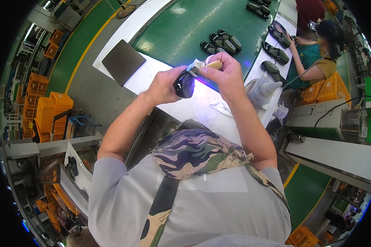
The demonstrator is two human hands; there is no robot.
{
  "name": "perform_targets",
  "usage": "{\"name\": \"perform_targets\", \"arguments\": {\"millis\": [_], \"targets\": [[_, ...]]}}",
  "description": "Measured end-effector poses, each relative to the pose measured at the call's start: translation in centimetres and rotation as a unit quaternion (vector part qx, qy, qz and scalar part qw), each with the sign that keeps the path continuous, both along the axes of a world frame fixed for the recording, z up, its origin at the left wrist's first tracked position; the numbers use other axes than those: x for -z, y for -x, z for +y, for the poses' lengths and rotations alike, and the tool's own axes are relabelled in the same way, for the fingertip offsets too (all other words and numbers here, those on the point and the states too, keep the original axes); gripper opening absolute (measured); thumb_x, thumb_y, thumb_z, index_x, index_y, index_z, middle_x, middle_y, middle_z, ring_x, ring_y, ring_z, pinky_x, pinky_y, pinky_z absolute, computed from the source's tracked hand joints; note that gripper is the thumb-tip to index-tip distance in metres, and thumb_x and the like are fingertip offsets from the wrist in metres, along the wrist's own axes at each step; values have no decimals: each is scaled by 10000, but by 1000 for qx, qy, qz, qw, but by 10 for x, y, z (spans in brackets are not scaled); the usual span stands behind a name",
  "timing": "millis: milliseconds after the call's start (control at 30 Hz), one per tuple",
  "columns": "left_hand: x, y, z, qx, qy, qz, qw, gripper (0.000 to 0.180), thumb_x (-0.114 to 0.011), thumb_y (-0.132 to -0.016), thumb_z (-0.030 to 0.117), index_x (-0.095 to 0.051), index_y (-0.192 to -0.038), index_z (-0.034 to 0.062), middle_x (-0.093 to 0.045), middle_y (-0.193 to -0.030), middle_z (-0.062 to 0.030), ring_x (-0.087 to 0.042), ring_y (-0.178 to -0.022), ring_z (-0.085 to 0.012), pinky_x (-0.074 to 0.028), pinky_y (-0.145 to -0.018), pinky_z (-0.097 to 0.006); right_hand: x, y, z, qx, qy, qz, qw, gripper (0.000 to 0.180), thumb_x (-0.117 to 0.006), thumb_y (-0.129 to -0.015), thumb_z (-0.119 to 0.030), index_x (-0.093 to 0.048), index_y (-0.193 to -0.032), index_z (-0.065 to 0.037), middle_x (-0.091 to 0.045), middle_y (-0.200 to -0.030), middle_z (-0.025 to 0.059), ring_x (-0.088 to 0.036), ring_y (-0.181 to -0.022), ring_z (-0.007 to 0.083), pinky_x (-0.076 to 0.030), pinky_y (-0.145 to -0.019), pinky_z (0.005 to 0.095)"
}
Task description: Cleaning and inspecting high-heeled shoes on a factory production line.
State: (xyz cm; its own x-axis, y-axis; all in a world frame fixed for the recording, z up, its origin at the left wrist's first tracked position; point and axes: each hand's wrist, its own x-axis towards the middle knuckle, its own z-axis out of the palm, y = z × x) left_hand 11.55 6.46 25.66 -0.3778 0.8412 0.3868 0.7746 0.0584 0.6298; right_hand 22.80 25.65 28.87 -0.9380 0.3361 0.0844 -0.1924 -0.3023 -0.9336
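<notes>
Over the near edge of the white worktable, my left hand (165, 87) is closed round a dark sandal (184, 85) with a black glossy strap or side bearing a small white mark. My right hand (225, 76) pinches a crumpled whitish cloth (197, 66) against the sandal's far end. A yellowish-tan piece (214, 64) sticks out between the right thumb and fingers; its kind is unclear. Bluish stuff shows beside the cloth where the two hands meet. Much of the sandal is hidden by my left fingers.
Sandals (224, 42) stand on the green conveyor belt (169, 31); more (275, 54) line the white right-hand ledge. A white squeeze bottle (264, 91) is right of my right forearm. A brown board (123, 62) lies at left. A co-worker (313, 57) handles a sandal across the ledge.
</notes>
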Motion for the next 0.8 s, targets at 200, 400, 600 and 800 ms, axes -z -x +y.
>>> {"name": "perform_targets", "arguments": {"millis": [200,400,600,800], "targets": [[5,8,2,44,150,-96,983,457,-807,-571,168,-635,-978,53,-680,-801,-113,-675,-725,-277,-543,-701,-346,2,13,13,47,-109,37,992,200,-767,-756,-19,-581,-828,-19,-599,-791,13,-532,-694,61,-454,-602,222],[-5,8,2,57,217,-220,949,489,-833,-532,176,-649,-943,-15,-693,-803,-85,-655,-724,-172,-536,-716,-316,16,26,23,46,-141,81,986,192,-748,-756,-4,-565,-812,-18,-617,-821,23,-537,-746,62,-453,-656,231],[5,13,-7,89,226,-329,913,571,-839,-553,163,-619,-1038,-43,-690,-896,-77,-645,-812,-162,-526,-776,-307,26,33,22,31,-187,90,978,193,-728,-759,12,-545,-805,-23,-628,-844,53,-557,-776,93,-465,-692,250],[21,20,-18,80,188,-474,856,615,-822,-570,182,-607,-1105,-31,-673,-979,-82,-632,-896,-181,-502,-853,-311,31,31,12,-19,-222,92,970,209,-728,-764,11,-525,-798,-26,-634,-852,73,-580,-808,118,-470,-716,260]]}}
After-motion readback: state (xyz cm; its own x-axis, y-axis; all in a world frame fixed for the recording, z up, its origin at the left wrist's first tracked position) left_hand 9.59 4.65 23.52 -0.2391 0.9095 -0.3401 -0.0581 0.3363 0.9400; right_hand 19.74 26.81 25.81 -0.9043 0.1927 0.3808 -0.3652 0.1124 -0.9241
